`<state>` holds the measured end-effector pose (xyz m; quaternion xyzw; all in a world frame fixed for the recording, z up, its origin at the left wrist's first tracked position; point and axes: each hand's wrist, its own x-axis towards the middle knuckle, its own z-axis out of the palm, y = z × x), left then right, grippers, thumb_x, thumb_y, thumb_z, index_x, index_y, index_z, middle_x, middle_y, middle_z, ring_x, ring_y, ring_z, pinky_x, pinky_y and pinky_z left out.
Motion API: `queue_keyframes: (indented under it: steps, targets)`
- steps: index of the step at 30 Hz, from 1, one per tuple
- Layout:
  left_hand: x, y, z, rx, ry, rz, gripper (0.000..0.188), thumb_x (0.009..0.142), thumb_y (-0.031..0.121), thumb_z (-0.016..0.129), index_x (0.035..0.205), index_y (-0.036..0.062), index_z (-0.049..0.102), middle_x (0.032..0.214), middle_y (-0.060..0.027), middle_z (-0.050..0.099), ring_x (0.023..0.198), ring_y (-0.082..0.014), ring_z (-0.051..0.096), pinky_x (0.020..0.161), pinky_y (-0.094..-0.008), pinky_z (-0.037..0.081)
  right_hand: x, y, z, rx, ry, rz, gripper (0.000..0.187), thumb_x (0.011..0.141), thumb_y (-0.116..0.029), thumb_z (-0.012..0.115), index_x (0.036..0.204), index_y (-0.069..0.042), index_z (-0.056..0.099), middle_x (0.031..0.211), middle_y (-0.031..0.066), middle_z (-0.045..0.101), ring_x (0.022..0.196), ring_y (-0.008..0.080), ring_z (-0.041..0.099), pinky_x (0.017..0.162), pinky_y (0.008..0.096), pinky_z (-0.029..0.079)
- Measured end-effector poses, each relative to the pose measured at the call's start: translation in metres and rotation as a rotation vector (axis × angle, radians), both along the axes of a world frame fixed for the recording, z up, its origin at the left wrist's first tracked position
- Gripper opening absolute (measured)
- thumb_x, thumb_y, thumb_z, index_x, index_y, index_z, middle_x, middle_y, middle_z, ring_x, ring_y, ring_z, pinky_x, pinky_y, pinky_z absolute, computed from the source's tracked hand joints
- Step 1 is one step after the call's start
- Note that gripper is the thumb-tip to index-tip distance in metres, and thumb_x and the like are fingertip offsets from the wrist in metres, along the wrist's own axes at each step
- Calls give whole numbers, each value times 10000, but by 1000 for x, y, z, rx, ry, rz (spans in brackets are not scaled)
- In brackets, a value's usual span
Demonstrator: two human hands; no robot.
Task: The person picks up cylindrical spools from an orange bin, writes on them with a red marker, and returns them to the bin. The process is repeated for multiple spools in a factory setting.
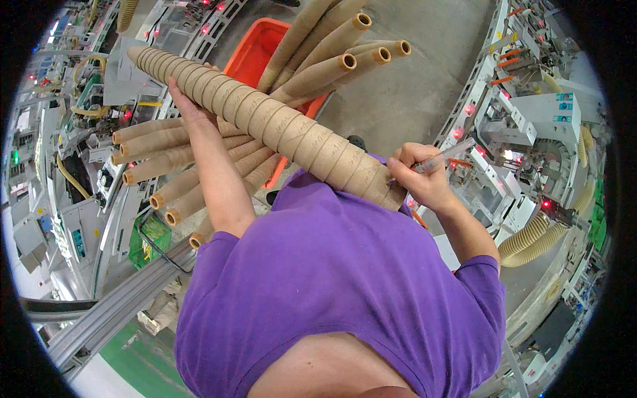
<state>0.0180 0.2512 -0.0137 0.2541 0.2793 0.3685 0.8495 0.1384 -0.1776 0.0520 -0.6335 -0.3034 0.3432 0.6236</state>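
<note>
A long stack of nested brown cardboard cones [282, 126] lies slantwise across my front, its narrow end at the upper left and its wide end by my right hand. Handwritten marks run along many of the cones. My left hand [189, 105] is closed round the narrower part from beneath, its fingers mostly hidden behind the stack. In my right hand [428, 178] is a clear-barrelled pen [443, 156], gripped between the fingers. That hand is at the widest cone, with its fingertips close to or touching the surface; the pen's tip is hidden.
Behind the stack, a red-orange bin [255, 50] has more cone stacks [325, 69] jutting out to the upper right. Several others [156, 140] fan out at the left. Machines with red lights [544, 109] line both sides. A green basket [149, 239] and metal rail [123, 312] are at lower left.
</note>
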Motion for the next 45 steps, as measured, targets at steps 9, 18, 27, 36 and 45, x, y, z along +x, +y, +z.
queue_keyframes:
  steps: [9,18,27,36,45]
  targets:
    - [3,-6,4,18,15,19,702,845,585,528,1162,-39,468,994,-238,607,908,-390,600,826,-511,522,1,-1,-5,-10,-31,-19,305,842,-25,622,615,-9,418,566,15,426,538,90,398,486,292,324]
    - [3,-4,2,26,-2,-18,704,836,591,523,1179,-22,474,1006,-225,609,904,-379,606,820,-500,526,1,0,-6,-7,-57,-18,356,826,42,599,611,-57,333,577,1,425,534,82,386,483,283,298]
    - [4,-3,-1,-10,-37,-10,680,845,579,505,1184,-9,474,1049,-222,594,931,-379,597,824,-499,521,4,0,-9,-71,16,-81,370,835,16,603,593,-64,334,582,-17,419,540,69,394,484,274,302]
    - [2,6,-7,-24,-38,-35,608,864,563,488,1215,67,521,1045,-221,596,919,-379,597,820,-508,515,7,4,-14,-38,94,-95,385,850,-1,596,599,-80,315,576,-32,366,515,58,340,468,268,258]
    - [5,10,-3,111,73,11,652,864,561,437,1193,1,492,1048,-217,590,937,-364,592,833,-500,502,8,-10,-6,20,139,-144,340,839,-26,646,610,-30,394,582,-14,425,562,79,394,508,274,310]
